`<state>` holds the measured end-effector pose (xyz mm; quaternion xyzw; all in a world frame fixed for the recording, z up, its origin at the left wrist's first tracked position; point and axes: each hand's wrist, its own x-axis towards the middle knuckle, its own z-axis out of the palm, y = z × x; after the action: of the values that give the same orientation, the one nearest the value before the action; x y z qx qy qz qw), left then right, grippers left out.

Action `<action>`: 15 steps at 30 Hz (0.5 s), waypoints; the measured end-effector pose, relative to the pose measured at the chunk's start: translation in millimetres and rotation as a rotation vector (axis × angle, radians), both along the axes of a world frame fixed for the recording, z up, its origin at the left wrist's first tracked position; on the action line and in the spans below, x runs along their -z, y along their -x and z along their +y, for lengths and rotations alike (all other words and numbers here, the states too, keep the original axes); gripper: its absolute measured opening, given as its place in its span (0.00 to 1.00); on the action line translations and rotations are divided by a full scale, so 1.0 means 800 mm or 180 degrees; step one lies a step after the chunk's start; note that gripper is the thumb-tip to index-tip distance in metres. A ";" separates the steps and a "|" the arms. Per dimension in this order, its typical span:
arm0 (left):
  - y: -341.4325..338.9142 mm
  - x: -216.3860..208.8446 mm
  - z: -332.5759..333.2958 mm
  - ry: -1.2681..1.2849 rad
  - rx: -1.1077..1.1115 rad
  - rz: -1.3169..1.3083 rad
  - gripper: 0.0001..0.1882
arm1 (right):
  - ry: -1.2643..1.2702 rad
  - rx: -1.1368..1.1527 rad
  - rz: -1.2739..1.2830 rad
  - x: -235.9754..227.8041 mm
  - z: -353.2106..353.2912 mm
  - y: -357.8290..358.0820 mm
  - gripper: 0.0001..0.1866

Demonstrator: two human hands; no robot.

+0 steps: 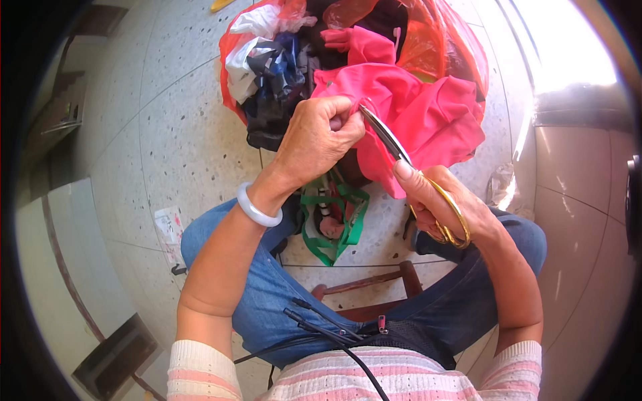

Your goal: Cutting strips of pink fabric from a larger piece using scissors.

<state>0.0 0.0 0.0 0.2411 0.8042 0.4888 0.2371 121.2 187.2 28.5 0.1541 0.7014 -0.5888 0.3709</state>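
Open speckled floor (167, 134) lies left of the hands. Ahead, the red bag (461, 53) heaped with fabric scraps (274, 67) blocks passage; a green bag (334, 227) sits between the knees.

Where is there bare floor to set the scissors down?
Bare speckled floor lies left of the red bag of cloth scraps, above the left knee. Crowded: ahead, where the left hand and right hand work scissors on pink fabric; green bag fills the gap between the knees.
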 end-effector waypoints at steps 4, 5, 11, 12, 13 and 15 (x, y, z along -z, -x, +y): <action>-0.002 -0.002 0.001 0.0061 -0.0038 0.0059 0.15 | 0.0037 0.0110 0.0029 -0.001 -0.003 0.000 0.41; -0.002 -0.003 0.001 0.0074 -0.0076 0.0105 0.14 | 0.0041 0.0153 0.0034 -0.001 -0.005 0.000 0.40; 0.001 0.012 -0.001 -0.0518 0.0027 -0.0641 0.11 | 0.0486 0.0734 0.0187 0.009 -0.029 -0.010 0.34; 0.000 0.011 0.000 -0.0523 0.0029 -0.0644 0.11 | 0.0481 0.0736 0.0185 0.013 -0.029 -0.012 0.34; -0.001 0.006 0.002 -0.0664 -0.0013 -0.1013 0.11 | 0.0640 0.0859 0.0097 0.016 -0.030 -0.013 0.33; -0.002 0.002 0.004 -0.0808 -0.0055 -0.1384 0.11 | 0.0794 0.0981 0.0008 0.017 -0.030 -0.013 0.32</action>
<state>1.9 3.2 -1.9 0.1513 0.6685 0.6282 0.3682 131.7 163.2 14.8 0.2118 0.5915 -0.7212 0.2917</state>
